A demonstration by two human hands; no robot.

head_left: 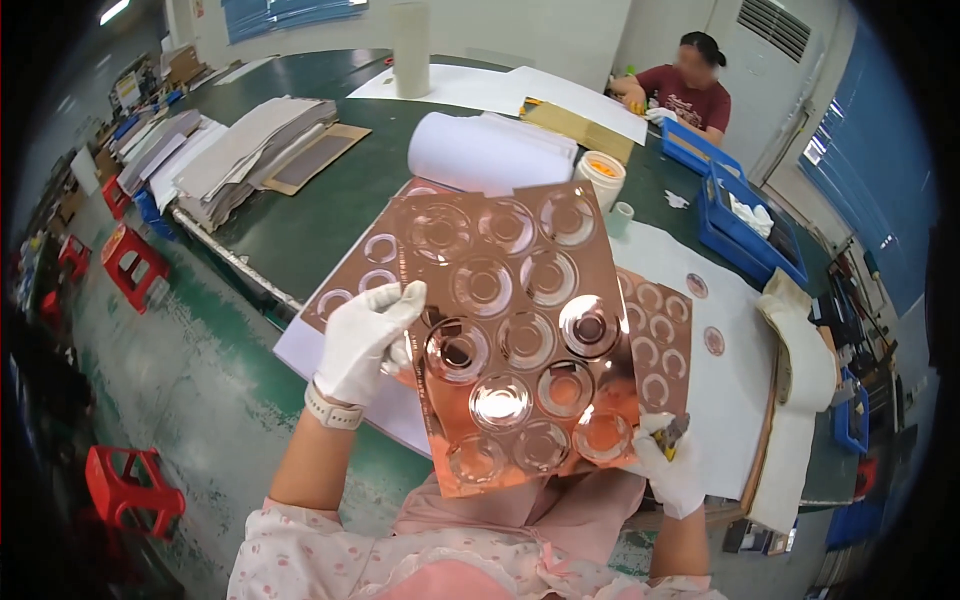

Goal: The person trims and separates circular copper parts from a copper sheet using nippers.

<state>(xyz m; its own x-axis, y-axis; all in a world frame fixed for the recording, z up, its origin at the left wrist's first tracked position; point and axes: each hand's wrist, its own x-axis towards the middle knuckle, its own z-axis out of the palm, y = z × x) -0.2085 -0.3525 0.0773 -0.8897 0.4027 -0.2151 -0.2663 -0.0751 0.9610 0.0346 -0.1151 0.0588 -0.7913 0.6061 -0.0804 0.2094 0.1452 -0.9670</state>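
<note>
A shiny copper-coloured sheet (515,285) with rows of round ring patterns is raised in front of me, tilted over the table edge. My left hand (352,335), in a white glove, is closed on its left edge, thumb on top. At the sheet's lower right corner is my right hand (672,475), also gloved. Its fingers are curled round a small yellow-and-dark tool (670,436), whose kind I cannot make out; whether they also grip the sheet is unclear. Similar ringed sheets lie behind, one on the left (352,265) and one on the right (660,345).
White paper (735,390) covers the table on the right. Beyond stand a white paper roll (485,152), a tub with orange contents (602,180) and blue trays (750,235). Paper stacks (250,150) lie far left. Another person (685,95) sits across. Red stools (135,265) stand left.
</note>
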